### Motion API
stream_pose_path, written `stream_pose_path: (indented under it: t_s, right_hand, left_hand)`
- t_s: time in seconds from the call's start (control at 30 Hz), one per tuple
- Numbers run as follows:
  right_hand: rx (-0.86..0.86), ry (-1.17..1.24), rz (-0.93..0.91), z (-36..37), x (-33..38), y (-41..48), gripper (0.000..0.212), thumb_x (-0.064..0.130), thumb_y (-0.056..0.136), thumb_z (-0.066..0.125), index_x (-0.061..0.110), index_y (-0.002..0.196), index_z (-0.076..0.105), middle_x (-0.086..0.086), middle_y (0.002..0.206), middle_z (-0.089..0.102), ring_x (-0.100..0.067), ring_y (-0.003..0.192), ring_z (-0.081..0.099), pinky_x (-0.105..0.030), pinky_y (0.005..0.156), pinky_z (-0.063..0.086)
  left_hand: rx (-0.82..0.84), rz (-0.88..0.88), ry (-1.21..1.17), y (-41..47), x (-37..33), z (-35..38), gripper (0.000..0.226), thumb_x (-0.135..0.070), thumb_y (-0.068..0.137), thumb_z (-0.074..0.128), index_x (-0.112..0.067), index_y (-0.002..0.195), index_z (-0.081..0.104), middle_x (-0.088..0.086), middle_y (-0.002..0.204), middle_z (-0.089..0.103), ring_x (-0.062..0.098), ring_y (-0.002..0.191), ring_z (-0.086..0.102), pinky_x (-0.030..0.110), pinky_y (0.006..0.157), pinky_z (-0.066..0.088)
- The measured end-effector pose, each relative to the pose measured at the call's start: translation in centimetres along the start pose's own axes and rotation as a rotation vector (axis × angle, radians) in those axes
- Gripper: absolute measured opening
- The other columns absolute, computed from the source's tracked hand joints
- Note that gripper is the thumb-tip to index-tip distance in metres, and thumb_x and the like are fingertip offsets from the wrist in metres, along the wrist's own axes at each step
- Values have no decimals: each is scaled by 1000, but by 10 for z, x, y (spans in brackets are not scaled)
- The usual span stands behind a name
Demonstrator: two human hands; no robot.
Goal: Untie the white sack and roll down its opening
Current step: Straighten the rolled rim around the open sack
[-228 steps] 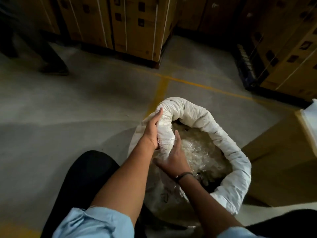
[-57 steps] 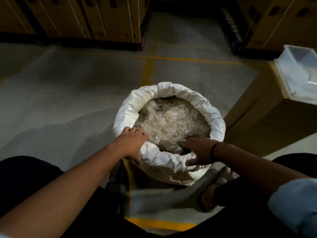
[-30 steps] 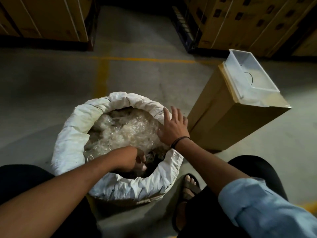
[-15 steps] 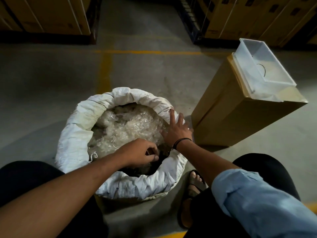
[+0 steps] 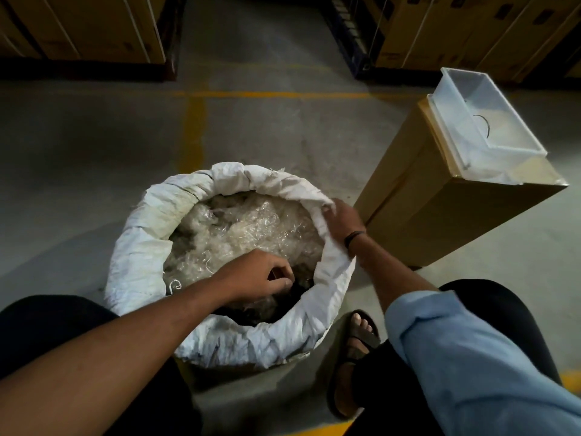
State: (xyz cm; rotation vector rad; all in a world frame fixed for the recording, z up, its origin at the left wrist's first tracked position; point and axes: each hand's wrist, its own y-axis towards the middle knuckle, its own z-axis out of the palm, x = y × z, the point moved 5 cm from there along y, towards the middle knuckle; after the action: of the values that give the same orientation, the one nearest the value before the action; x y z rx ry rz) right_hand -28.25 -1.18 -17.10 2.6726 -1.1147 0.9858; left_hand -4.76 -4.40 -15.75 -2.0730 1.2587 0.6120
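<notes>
Right grip (image 5: pixel 343 222) on rim of white sack (image 5: pixel 141 247)

The grey concrete floor (image 5: pixel 283 136), crossed by yellow lines (image 5: pixel 195 130), carried the white sack (image 5: pixel 138 247) at centre. A tall cardboard box (image 5: pixel 440 221) stood just beside it at 3 o'clock, a sandalled foot (image 5: pixel 355 344) at 5 o'clock, and loaded pallets (image 5: pixel 349 39) at 11 and 1 o'clock.

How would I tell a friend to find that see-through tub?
Find the tall brown cardboard box standing on the floor right of the white sack. The clear plastic tub sits on top of it. It is the only see-through container; its neighbours are brown cardboard.
</notes>
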Motion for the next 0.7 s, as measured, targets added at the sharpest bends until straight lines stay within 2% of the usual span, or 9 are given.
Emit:
stream_pose_path:
  t_s: [0.13,0.2,0.27,0.3,0.37,0.43,0.5,0.6,0.7]
  right_hand:
    - [53,202,207,-28,-15,11,37,32,96,52,1,105,68,-20,109,69,-28,93,62,-35,78,44]
    - [23,89,253,-30,-4,11,40,37,95,52,2,110,64,-20,115,67,-30,96,61,-34,76,41]
    - [-26,-165,251,-30,21,2,47,37,93,52,6,128,50,-20,136,50,-38,120,50,-41,92,41]
    - [-50,-340,161,-30,40,-6,54,36,91,54,11,137,40,-18,144,39,-40,130,40,-48,103,35]
    - [-98,-609,-262,-27,87,-30,63,41,87,56,21,142,32,-13,148,32,-38,135,32,-55,110,28]
    - [81,-591,-672,-18,124,-64,58,46,87,57,27,139,41,-7,144,44,-30,132,40,-48,109,36]
    - [333,-527,-836,-8,134,-94,51,47,85,61,30,132,51,-3,134,55,-24,125,48,-42,104,42]
    - [567,-611,-832,14,116,-126,54,43,80,70,29,130,54,-2,123,60,-23,116,54,-41,96,47]
    - [863,-797,-752,42,87,-145,75,52,69,80,25,133,51,-5,124,60,-25,115,56,-40,96,47]
  left_hand:
    - [-37,4,-50,-3,6,-10,11,-40,91,67,-35,97,74,-20,95,72,-7,86,64,26,78,55]
    - [-61,-5,-41,-5,12,-17,10,-41,90,68,-36,97,74,-20,93,72,-6,85,64,27,77,55]
    - [-65,-27,-31,-8,18,-23,10,-43,90,69,-38,97,73,-20,91,71,-5,84,64,29,77,56]
    - [-51,-41,-24,-9,21,-25,11,-44,90,69,-37,97,73,-20,91,71,-5,84,65,30,77,56]
    - [19,-69,2,-11,25,-25,13,-45,91,68,-35,99,72,-19,92,70,-2,85,65,30,79,56]
    - [91,-78,46,-16,27,-23,12,-45,90,68,-36,98,71,-19,93,69,1,87,65,31,83,56]
    - [123,-32,66,-22,24,-18,10,-41,91,69,-34,98,71,-17,95,69,2,88,65,30,84,55]
    - [165,-73,94,-30,22,-9,15,-40,91,69,-32,104,72,-14,99,70,5,87,66,29,83,54]
    - [232,-130,119,-36,18,-2,25,-44,90,70,-28,109,70,-9,102,71,10,83,69,33,78,57]
